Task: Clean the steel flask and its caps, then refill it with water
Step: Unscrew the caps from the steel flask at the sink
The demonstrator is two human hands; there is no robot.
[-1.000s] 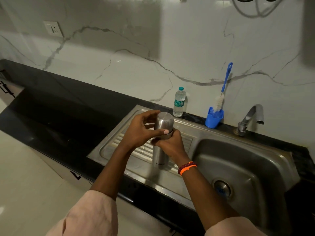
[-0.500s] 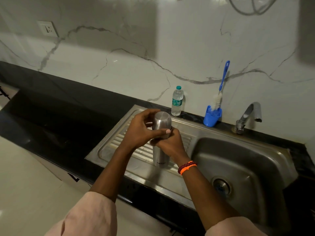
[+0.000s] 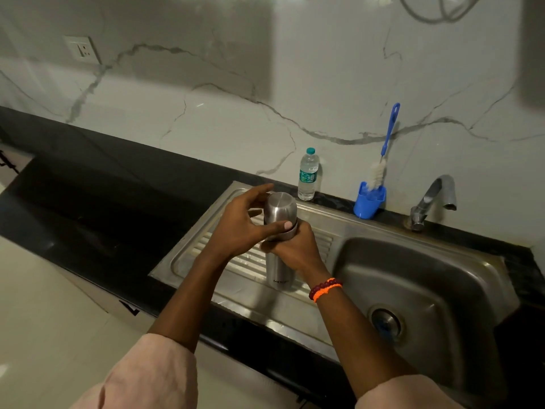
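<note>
Standing upright on the ribbed drainboard (image 3: 320, 242) left of the sink basin (image 3: 418, 278), the steel flask (image 3: 278, 270) is being held by both hands. The left hand (image 3: 239, 228) is curling its fingers (image 3: 284, 225) around the outer cap (image 3: 279, 212), while the right hand (image 3: 298, 250) is gripping the flask body just below. A water bottle (image 3: 308, 175) and a blue brush holder (image 3: 368, 202) are standing at the far edge of the table (image 3: 88, 184).
</note>
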